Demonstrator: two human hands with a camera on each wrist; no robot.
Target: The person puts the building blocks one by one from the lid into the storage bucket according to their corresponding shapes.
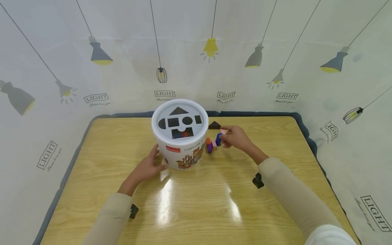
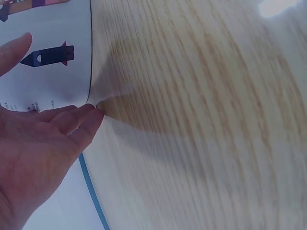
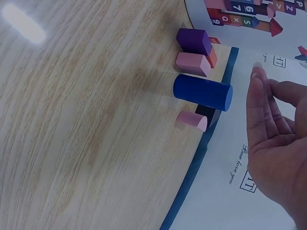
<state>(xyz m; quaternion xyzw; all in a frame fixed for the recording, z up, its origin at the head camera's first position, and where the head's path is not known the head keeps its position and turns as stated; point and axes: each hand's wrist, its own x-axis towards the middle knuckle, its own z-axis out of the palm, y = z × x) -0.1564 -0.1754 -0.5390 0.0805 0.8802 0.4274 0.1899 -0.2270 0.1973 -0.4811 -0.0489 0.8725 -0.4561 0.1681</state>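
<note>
A white bucket (image 1: 180,154) of toy blocks stands upright on the table, its lid (image 1: 196,131) cut with shaped holes. My left hand (image 1: 149,165) lies against the bucket's near left side, fingers fairly straight. My right hand (image 1: 235,139) is by several blocks right of the bucket; in the right wrist view its thumb is close to the fingers and no block shows between them. Closest to it are a blue cylinder (image 3: 202,92) and a small pink half-round block (image 3: 193,120). Beside these are a purple block (image 3: 194,41), a pink block (image 3: 193,64) and an orange block (image 1: 208,140).
Behind the small blocks lies a black triangular block (image 1: 214,125). Red and blue pieces (image 1: 185,134) show through a lid hole. The wooden table (image 1: 196,211) has a dark edge and meets a pale wall covering (image 1: 190,51) printed with lamps.
</note>
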